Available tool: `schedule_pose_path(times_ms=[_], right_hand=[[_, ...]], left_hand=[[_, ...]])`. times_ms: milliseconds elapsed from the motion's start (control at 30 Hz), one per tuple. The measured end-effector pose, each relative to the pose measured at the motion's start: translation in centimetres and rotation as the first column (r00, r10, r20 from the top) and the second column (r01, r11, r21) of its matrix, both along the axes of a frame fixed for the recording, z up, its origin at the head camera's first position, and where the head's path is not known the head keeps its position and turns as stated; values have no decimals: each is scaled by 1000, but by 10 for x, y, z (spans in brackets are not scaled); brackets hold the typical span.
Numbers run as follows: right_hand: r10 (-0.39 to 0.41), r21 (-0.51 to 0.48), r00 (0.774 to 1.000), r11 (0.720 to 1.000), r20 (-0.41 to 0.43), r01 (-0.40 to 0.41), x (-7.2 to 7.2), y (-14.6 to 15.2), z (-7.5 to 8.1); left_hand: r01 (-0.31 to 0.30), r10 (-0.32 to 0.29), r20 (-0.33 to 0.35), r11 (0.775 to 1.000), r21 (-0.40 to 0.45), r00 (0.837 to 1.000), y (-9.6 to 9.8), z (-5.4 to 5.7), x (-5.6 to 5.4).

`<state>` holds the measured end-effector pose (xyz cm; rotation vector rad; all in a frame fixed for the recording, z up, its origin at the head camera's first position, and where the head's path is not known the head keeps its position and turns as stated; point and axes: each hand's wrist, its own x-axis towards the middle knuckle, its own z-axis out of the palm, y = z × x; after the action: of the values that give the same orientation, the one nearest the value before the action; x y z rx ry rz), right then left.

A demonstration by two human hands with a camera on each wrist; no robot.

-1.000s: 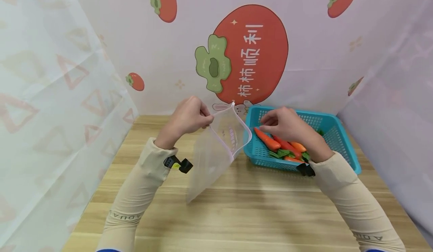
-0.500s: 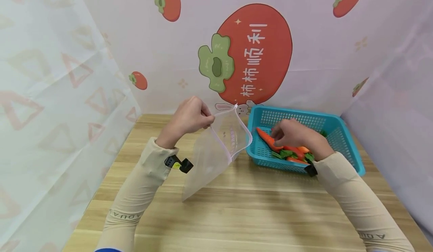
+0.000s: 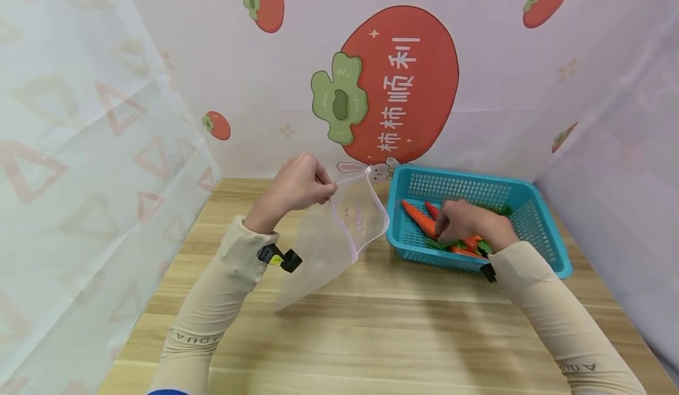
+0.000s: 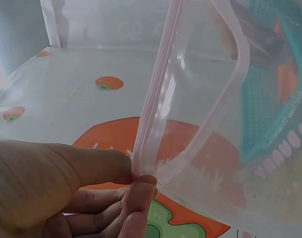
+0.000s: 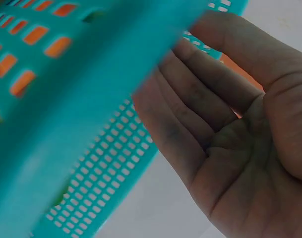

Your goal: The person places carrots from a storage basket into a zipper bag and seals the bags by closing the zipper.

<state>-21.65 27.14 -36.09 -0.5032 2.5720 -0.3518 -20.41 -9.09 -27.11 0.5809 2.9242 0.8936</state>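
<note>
My left hand (image 3: pixel 299 184) pinches the upper edge of a translucent zip bag (image 3: pixel 318 250) between thumb and fingers. The bag hangs tilted, its pink-lined mouth spread apart; in the left wrist view the zip strip (image 4: pixel 158 99) runs up from the fingertips. My right hand (image 3: pixel 469 221) is down inside a blue perforated basket (image 3: pixel 546 224), fingers bent over the vegetables. An orange carrot (image 3: pixel 416 215) lies beside those fingers, with red and orange pieces and green leaves (image 3: pixel 484 247) around them. In the right wrist view the basket rim hides my right fingertips, so any grip there is unseen.
The basket stands at the back right of a wooden table (image 3: pixel 339 348), close to a printed cloth backdrop (image 3: pixel 498 59). Cloth walls rise on the left and right. The bag's lower corner hangs over the table in front of my left hand.
My right hand has moved down and to the right, from above the basket's left part into the vegetables. My left hand keeps its pinch while the bag's lower end swings slightly left.
</note>
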Motion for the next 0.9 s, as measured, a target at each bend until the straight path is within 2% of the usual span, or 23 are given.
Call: schedule_pose_path(times_ms=[133, 367, 667, 900], right_hand=[[19, 23, 1000, 1000, 17, -20, -1, 1, -5], [-5, 35, 1000, 999, 29, 4, -2, 0, -15], [-30, 190, 999, 981, 13, 27, -5, -6, -27], [-43, 140, 999, 989, -8, 44, -4, -7, -42]], left_hand=[[2, -2, 3, 1000, -3, 1000, 0, 1, 0], [16, -16, 3, 1000, 3, 1000, 2, 1, 0], [32, -32, 14, 999, 6, 999, 3, 2, 1], [60, -60, 10, 998, 7, 998, 3, -1, 1]])
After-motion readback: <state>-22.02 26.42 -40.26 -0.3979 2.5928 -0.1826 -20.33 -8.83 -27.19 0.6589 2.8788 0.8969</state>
